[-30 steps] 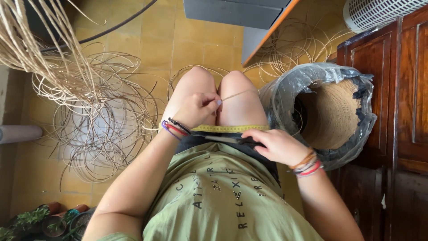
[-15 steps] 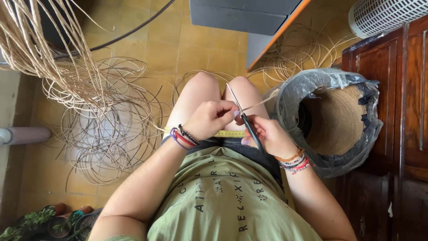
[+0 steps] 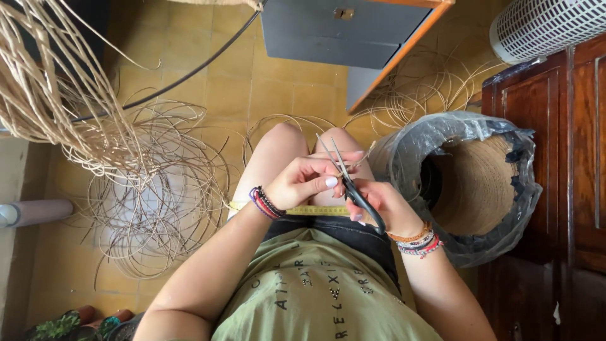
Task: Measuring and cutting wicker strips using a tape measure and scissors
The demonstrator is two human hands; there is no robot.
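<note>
I sit with my knees forward and a yellow measuring tape lies across my thighs. My right hand grips black-handled scissors, blades parted and pointing up away from me. My left hand pinches a thin pale rattan strand right at the blades. Both wrists carry several bead bracelets.
Coils of rattan cane lie on the yellow tiled floor at my left, with a hanging bundle above them. A large cane roll wrapped in plastic stands at my right against a dark wooden cabinet. A grey box sits ahead.
Both hands rose from the tape on my lap. My right hand picked up the scissors and brought them to the strand that my left hand now holds.
</note>
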